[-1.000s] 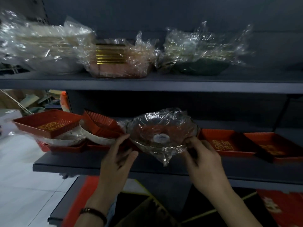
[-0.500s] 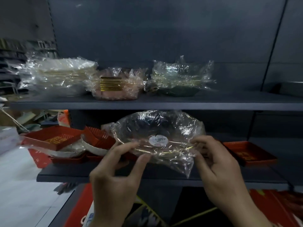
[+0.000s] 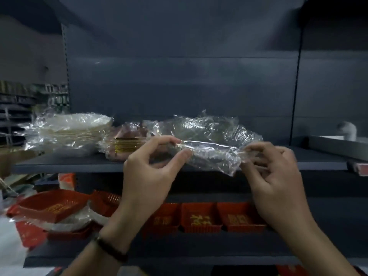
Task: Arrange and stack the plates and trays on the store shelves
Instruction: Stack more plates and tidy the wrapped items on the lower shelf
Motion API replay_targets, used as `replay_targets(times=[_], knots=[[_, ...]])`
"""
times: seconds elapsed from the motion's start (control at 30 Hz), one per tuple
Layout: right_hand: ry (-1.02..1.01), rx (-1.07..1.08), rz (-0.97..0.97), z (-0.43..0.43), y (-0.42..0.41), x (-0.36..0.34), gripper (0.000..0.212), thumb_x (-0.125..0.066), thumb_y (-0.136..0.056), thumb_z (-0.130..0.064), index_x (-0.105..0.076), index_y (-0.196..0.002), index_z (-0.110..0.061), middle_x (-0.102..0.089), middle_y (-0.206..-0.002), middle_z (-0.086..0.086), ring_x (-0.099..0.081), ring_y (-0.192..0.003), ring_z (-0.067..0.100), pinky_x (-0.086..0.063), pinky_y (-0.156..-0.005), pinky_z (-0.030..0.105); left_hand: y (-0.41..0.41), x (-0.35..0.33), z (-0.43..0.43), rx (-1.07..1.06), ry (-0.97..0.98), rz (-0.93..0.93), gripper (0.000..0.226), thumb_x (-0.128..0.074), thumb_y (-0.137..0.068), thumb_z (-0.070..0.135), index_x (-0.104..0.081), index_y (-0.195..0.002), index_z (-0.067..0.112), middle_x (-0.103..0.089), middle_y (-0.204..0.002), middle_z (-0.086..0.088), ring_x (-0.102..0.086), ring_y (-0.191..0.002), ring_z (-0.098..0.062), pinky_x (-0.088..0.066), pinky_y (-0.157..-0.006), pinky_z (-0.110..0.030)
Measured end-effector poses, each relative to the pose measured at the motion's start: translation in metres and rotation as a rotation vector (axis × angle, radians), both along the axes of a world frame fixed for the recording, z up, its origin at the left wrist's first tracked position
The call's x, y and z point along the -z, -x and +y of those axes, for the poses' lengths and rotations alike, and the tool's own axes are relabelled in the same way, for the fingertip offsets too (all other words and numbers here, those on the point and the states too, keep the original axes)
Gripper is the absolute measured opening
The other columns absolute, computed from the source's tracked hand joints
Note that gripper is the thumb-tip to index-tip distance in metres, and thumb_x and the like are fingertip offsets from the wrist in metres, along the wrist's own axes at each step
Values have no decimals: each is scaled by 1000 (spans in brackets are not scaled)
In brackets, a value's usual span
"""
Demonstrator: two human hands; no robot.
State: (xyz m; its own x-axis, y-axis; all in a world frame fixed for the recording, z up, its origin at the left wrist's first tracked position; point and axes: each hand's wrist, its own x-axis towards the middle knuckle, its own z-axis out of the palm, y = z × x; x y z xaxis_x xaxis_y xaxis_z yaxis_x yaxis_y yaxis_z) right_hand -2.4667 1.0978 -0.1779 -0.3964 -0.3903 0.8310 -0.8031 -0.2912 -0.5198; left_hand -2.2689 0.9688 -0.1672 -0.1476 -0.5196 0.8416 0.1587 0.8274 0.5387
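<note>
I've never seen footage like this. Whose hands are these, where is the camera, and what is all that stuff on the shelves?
There is no machine here. A person wears a wide-angle camera on the head, so you look down at their own hands. The left hand and right hand each pinch an edge of a plastic-wrapped plate, held in front of the upper shelf. On that shelf sit a wrapped stack of white plates and a gold-edged stack. The lower shelf carries red trays.

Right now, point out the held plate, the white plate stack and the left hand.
held plate [image 3: 209, 148]: head view, film-covered middle.
white plate stack [image 3: 77, 130]: head view, stacked rims.
left hand [image 3: 147, 176]: head view, its back.
</note>
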Motion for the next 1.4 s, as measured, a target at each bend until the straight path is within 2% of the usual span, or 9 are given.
replay_targets(times=[0.2, 0.47, 0.67, 0.83, 0.9, 0.97, 1.03, 1.23, 1.4], knots=[[39, 48, -10, -60, 35, -48, 20, -72, -99, -29, -63, -114, -39, -45, -121, 0, -66, -90, -1, -49, -74, 2, 40, -45, -71, -58, 23, -23, 23, -85, -86, 50, -77, -104, 38, -79, -98, 10, -77, -92, -14, -65, -85, -45], [-24, 186, 108, -166, 105, -90, 24, -73, -98, -28, -67, -121, -28, -52, -120, 6, -59, -87, -13, -42, -77, -4, 103, -72, -164, -141, -71, -77, 23, -79, -87, 58, -76, -102, 41, -75, -77, 10, -61, -56, -8, -51, -65, -31], [-142, 256, 168, -214, 146, -75, 19, -73, -97, -24, -68, -115, -21, -61, -114, 10, -65, -95, 18, -36, -79, 5, 134, -60, -198, -223, -38, -315, 36, -64, -101, 53, -71, -128, 30, -74, -123, 9, -69, -109, -13, -52, -105, -36], [-239, 330, 256, -234, 161, -55, 15, -66, -99, -21, -71, -110, -13, -70, -104, 12, -65, -103, 33, -50, -83, 35, 155, -39, -214, -224, -54, -399, 43, -47, -113, 35, -59, -147, 11, -70, -109, -1, -68, -104, -18, -42, -89, -5], [-302, 351, 276, -235, 162, -47, 24, -59, -100, -25, -66, -123, -21, -68, -119, 13, -62, -113, 36, -56, -88, 43, 164, -30, -222, -230, -36, -456, 46, -39, -115, 34, -51, -153, 12, -60, -142, -18, -47, -144, -34, -31, -123, -30], [-391, 395, 272, -238, 166, -40, 39, -47, -100, -37, -59, -136, -25, -54, -146, 18, -51, -132, 42, -53, -99, 53, 171, -23, -229, -264, -9, -515, 52, -34, -115, 37, -38, -163, 16, -27, -170, -25, -9, -164, -37, -4, -134, -48], [-462, 411, 290, -239, 168, -39, 49, -33, -98, -47, -55, -135, -23, -47, -153, 13, -45, -137, 46, -49, -103, 59, 174, -15, -236, -352, 44, -528, 57, -26, -113, 45, -42, -160, 17, -12, -175, -21, 4, -165, -35, 5, -133, -46], [-687, 387, 303, -228, 162, -45, 39, -34, -110, -31, -38, -149, -26, -17, -173, -5, -13, -156, 34, -20, -117, 66, 175, -3, -247, -408, 74, -579, 82, -8, -100, 60, -45, -158, 15, -30, -171, -14, -16, -162, -33, -12, -133, -52], [-876, 302, 298, -213, 159, -53, 71, -34, -104, -16, -3, -166, -30, 7, -177, -5, -1, -158, 36, -12, -120, 62, 171, -12, -229, -294, 23, -658, 60, -17, -115, 40, -22, -167, 11, -2, -178, -12, 12, -164, -29, 9, -133, -44]])
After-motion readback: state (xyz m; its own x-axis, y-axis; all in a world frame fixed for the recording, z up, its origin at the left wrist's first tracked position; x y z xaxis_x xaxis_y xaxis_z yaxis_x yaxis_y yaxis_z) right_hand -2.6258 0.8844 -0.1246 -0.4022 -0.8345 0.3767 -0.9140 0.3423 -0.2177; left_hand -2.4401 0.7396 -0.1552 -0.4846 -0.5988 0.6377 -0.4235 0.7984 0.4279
